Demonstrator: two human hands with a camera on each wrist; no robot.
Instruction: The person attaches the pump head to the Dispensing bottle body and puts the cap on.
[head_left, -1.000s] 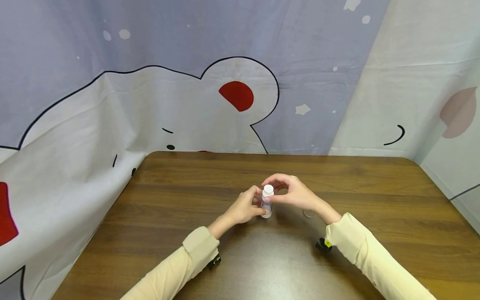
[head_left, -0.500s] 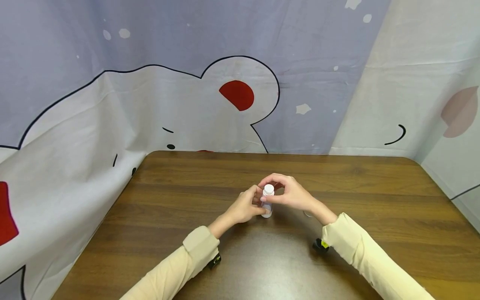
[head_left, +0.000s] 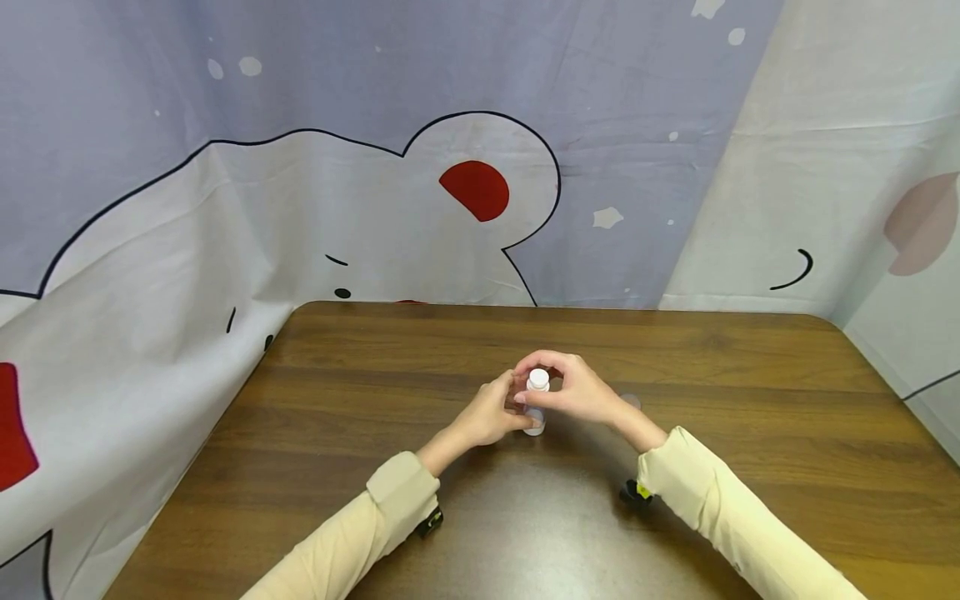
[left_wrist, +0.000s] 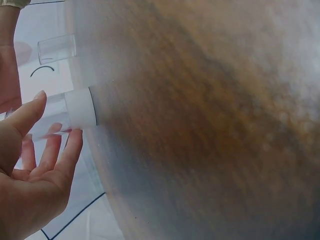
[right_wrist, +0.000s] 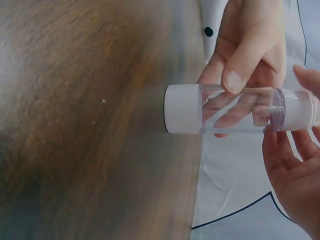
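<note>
A clear bottle with a white base and a white top (head_left: 538, 378) stands upright on the wooden table. Its see-through body (right_wrist: 240, 117) shows in the right wrist view, above the white base (right_wrist: 182, 109). My left hand (head_left: 486, 412) holds the lower body from the left, thumb on the near side. Around the upper part, by the neck, curl the thumb and fingers of my right hand (head_left: 581, 390). In the right wrist view its fingertips touch the clear collar (right_wrist: 276, 110) below the white top.
A clear open-looking cylinder (left_wrist: 57, 48) stands on the table, to the right of the bottle; in the head view my right wrist partly hides it. The brown wooden table (head_left: 375, 350) meets a patterned cloth (head_left: 337, 200) at its far edge.
My right hand has turned and shifted slightly left around the bottle's neck, its forearm swinging left too. The clear cylinder now shows beyond my right wrist. My left hand stays put.
</note>
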